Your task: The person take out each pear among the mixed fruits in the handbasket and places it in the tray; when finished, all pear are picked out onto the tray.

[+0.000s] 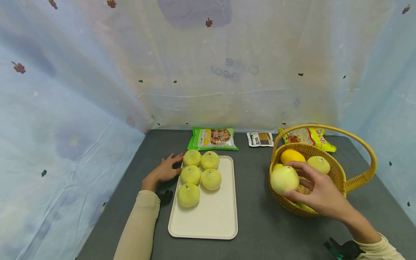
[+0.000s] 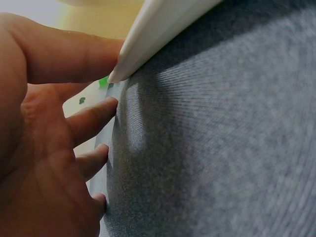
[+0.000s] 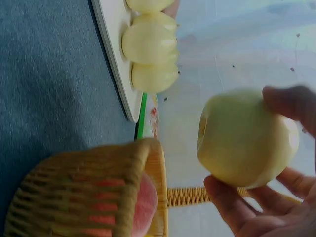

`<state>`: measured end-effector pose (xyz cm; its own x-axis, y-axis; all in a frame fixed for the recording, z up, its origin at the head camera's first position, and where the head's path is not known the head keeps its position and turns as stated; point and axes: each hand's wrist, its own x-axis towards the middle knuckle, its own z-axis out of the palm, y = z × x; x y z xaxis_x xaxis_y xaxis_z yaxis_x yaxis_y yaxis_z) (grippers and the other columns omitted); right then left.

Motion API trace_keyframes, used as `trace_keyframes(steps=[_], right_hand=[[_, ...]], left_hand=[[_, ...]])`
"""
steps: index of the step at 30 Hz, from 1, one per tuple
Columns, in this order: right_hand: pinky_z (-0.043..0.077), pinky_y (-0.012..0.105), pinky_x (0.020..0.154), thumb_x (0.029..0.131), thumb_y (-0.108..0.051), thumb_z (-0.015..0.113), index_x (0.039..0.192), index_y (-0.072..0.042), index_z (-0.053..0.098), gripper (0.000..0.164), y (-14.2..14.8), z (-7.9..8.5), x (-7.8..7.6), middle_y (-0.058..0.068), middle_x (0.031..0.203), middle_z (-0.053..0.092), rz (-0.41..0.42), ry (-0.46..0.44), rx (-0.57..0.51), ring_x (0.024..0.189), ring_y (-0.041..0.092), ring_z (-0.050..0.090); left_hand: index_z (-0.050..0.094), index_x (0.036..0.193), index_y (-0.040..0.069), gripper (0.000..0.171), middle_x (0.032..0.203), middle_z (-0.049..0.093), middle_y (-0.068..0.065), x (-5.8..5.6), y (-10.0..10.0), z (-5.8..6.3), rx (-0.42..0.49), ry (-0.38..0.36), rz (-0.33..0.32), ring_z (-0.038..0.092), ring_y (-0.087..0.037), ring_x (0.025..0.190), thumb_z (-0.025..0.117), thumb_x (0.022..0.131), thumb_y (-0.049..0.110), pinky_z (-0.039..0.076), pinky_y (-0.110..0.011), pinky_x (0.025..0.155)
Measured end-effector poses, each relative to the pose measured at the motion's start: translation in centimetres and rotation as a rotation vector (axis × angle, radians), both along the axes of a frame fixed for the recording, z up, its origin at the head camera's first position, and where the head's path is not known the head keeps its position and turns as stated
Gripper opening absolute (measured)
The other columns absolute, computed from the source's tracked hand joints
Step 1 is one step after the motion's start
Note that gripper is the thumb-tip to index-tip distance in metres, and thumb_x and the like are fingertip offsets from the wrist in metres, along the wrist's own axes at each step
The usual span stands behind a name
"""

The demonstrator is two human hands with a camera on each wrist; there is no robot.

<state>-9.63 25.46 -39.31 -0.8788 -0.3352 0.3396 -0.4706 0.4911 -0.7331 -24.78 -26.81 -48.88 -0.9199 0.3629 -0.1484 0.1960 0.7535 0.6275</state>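
Right hand point(image 1: 321, 191) grips pale fruit point(image 1: 284, 180); likely firm, bruisable, best held round its sides; left hand point(image 1: 165, 170), splayed, touches tray point(image 1: 209, 221).

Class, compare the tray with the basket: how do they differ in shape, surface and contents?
The tray is shallow and rectangular; the basket is deep and rounded, with an arched handle.
The tray looks smooth and cream-coloured, the basket woven and golden-brown.
The tray carries five pale green fruits; the basket's mix includes a yellow fruit.
Both stand on the grey table.
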Motion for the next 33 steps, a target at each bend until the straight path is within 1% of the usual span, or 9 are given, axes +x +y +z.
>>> trace_keyframes(steps=[2, 5, 10, 14, 17, 20, 23, 27, 33], right_hand=[[0.061, 0.017, 0.095, 0.083, 0.002, 0.093, 0.148, -0.011, 0.061, 0.074, -0.6, -0.2, 0.0, 0.004, 0.140, 0.065, 0.055, -0.006, -0.028, 0.116, 0.001, 0.071], [0.063, 0.021, 0.095, 0.083, 0.001, 0.094, 0.148, -0.011, 0.061, 0.073, -1.4, -0.6, 0.1, 0.001, 0.140, 0.065, 0.135, -0.030, -0.054, 0.115, 0.008, 0.073], [0.063, 0.024, 0.099, 0.084, -0.004, 0.095, 0.149, -0.008, 0.060, 0.074, -2.9, -1.2, 0.2, 0.008, 0.145, 0.064, 0.229, -0.072, -0.070, 0.120, 0.011, 0.073], [0.060, 0.023, 0.104, 0.083, -0.008, 0.096, 0.148, -0.010, 0.062, 0.074, -4.0, -1.6, 0.3, 0.004, 0.145, 0.066, 0.268, -0.081, -0.055, 0.118, 0.012, 0.071], [0.061, 0.023, 0.102, 0.084, -0.013, 0.097, 0.147, -0.016, 0.063, 0.072, -4.9, -2.0, 0.1, -0.002, 0.142, 0.067, 0.292, -0.061, -0.022, 0.116, 0.013, 0.071], [0.061, 0.024, 0.102, 0.086, -0.016, 0.096, 0.147, -0.020, 0.063, 0.069, -5.8, -2.2, -0.2, -0.002, 0.141, 0.066, 0.326, -0.056, -0.017, 0.117, 0.013, 0.070], [0.060, 0.026, 0.106, 0.089, -0.018, 0.094, 0.147, -0.015, 0.062, 0.067, -6.8, -2.3, -0.5, 0.002, 0.142, 0.065, 0.367, -0.065, -0.036, 0.122, 0.014, 0.068], [0.060, 0.029, 0.108, 0.087, -0.022, 0.096, 0.146, -0.012, 0.063, 0.068, -8.0, -2.5, -0.8, 0.001, 0.141, 0.066, 0.387, -0.092, -0.056, 0.125, 0.014, 0.067], [0.062, 0.035, 0.107, 0.085, -0.023, 0.098, 0.145, -0.020, 0.064, 0.069, -9.9, -3.2, -1.8, -0.002, 0.140, 0.066, 0.401, -0.135, -0.069, 0.126, 0.015, 0.068]], left_hand=[[0.040, 0.171, 0.009, 0.068, 0.180, 0.028, -0.018, 0.0, 0.0, 0.0, -0.001, -0.001, 0.000, 0.002, -0.053, 0.169, 0.060, 0.108, 0.023, -0.008, -0.079, 0.129], [0.039, 0.171, 0.009, 0.067, 0.180, 0.029, -0.017, -0.1, 0.0, -0.1, -0.012, -0.002, 0.007, 0.002, -0.051, 0.169, 0.059, 0.109, 0.022, -0.008, -0.078, 0.130], [0.040, 0.171, 0.011, 0.066, 0.181, 0.030, -0.015, -0.2, 0.2, -0.2, -0.028, -0.001, 0.017, 0.003, -0.049, 0.170, 0.060, 0.109, 0.022, -0.007, -0.077, 0.130], [0.040, 0.171, 0.011, 0.066, 0.181, 0.029, -0.015, -0.2, 0.2, -0.2, -0.030, -0.006, 0.019, 0.003, -0.049, 0.170, 0.061, 0.109, 0.022, -0.007, -0.077, 0.130], [0.040, 0.171, 0.010, 0.066, 0.181, 0.029, -0.014, -0.2, 0.1, -0.2, -0.027, -0.006, 0.019, 0.003, -0.049, 0.170, 0.060, 0.109, 0.021, -0.007, -0.077, 0.131], [0.040, 0.171, 0.010, 0.066, 0.181, 0.029, -0.015, -0.2, 0.2, -0.1, -0.026, -0.002, 0.018, 0.003, -0.049, 0.170, 0.060, 0.109, 0.021, -0.007, -0.077, 0.130], [0.040, 0.171, 0.009, 0.066, 0.181, 0.029, -0.016, -0.1, 0.3, 0.1, -0.027, -0.005, 0.015, 0.003, -0.050, 0.170, 0.059, 0.109, 0.021, -0.007, -0.078, 0.130], [0.039, 0.171, 0.009, 0.066, 0.181, 0.029, -0.016, 0.0, 0.3, 0.2, -0.032, -0.010, 0.014, 0.003, -0.050, 0.170, 0.059, 0.109, 0.021, -0.007, -0.078, 0.130], [0.040, 0.171, 0.010, 0.066, 0.181, 0.029, -0.015, -0.1, 0.3, 0.2, -0.030, -0.015, 0.023, 0.002, -0.049, 0.170, 0.059, 0.109, 0.021, -0.007, -0.077, 0.130]])
